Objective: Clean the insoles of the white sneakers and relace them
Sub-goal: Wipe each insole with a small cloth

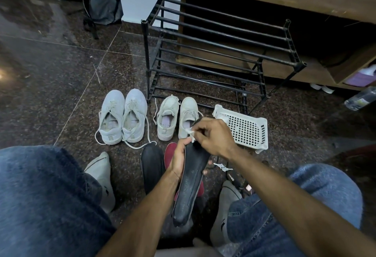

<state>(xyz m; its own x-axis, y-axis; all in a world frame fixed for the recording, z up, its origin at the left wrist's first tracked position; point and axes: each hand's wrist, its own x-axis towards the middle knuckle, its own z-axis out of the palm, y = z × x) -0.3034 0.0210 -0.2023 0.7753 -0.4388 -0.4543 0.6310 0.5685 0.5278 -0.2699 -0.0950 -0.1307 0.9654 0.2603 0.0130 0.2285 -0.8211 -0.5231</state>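
Left hand [179, 160] grips a dark insole [190, 185] from its left edge, fingers wrapped under and showing at the right edge, insole held up tilted between the knees with toe end away from the person. Right hand [211, 134] pinches a small white wipe [191, 134] at the insole's toe end, fingers curled tight on it. On the floor under the held insole: a second dark insole [152, 167] and a red insole [169, 153], side by side, red one partly hidden by the left hand. 2 pairs of white sneakers beyond: larger pair [124, 116] left, laces loose and trailing on the floor; smaller pair [177, 117] right, its right shoe partly blocked by the right hand. White perforated basket [246, 128] just right of the smaller pair, behind the right hand. Black shoe rack [221, 53] stands behind shoes and basket. Plastic bottle [360, 98] lies far right. Socked feet at both sides, jeans in foreground.
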